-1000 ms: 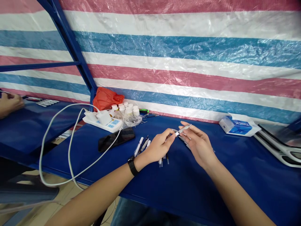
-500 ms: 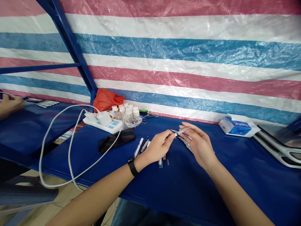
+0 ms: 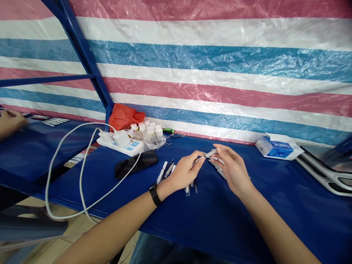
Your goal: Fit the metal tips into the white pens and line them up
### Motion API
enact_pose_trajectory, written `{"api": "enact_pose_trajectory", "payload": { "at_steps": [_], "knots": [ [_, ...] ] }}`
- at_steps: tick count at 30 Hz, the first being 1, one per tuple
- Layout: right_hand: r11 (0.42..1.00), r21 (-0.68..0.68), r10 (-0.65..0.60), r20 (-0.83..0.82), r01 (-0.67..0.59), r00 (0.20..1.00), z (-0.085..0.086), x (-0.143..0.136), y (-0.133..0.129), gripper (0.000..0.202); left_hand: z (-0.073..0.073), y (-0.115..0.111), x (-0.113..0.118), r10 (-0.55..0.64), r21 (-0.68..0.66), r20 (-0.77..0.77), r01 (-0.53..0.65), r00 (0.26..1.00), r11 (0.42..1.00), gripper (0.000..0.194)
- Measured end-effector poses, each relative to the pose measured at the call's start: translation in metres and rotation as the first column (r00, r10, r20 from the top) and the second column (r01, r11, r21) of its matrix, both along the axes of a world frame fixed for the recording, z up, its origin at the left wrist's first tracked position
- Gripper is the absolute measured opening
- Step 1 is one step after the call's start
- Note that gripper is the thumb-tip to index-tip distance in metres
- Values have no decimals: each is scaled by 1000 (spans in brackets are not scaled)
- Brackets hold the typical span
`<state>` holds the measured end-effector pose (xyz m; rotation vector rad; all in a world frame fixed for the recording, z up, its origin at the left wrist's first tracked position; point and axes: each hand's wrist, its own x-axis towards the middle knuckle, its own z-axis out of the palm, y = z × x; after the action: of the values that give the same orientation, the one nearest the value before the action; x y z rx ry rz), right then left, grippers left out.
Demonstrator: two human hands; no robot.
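Over the blue table, my left hand point(image 3: 184, 171) pinches a slim white and grey pen point(image 3: 209, 153) between thumb and fingertips. At the pen's other end, the thumb and fingertips of my right hand point(image 3: 233, 168) are closed on its tip. Several grey pens point(image 3: 220, 171) lie on the table beneath my right hand. White pen parts point(image 3: 162, 172) lie left of my left wrist, which wears a black band. Thin clear tubes with dark ends point(image 3: 192, 187) poke out from under my left hand, partly hidden by it.
Left of my hands are a black phone point(image 3: 136, 164), a white power strip point(image 3: 132, 148) with looping cables, small white bottles point(image 3: 150, 131) and a red bag point(image 3: 124, 116). A tissue pack point(image 3: 277, 147) lies right. Another person's hand point(image 3: 11, 123) is far left.
My right fingers, spread beside the pen's tip before, have closed onto that end. My left hand keeps its pinch in nearly the same place.
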<state>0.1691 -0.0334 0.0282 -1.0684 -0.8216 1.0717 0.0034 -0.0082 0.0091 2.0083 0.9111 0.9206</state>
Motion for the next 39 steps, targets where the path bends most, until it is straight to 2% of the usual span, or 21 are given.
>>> {"api": "enact_pose_trajectory", "payload": {
  "at_steps": [11,20,28,32,39],
  "knots": [
    [1000,-14,-22,9,22,1000,-1,0,0,44,-2,1,-1,-34,-14,2,34,999,999,29],
    [999,54,7,-41,-5,999,-3,3,2,39,-2,0,0,-40,-26,11,40,999,999,26],
    [999,-40,10,10,-9,1000,-5,0,0,44,-4,1,0,-54,0,10,54,998,999,25],
    [999,-11,-46,-6,46,999,-6,0,1,44,-3,0,1,-47,27,2,47,999,999,24],
    [997,75,-10,-33,12,999,-6,5,3,38,-3,0,-1,-53,-34,-14,52,999,998,27]
  ]
}}
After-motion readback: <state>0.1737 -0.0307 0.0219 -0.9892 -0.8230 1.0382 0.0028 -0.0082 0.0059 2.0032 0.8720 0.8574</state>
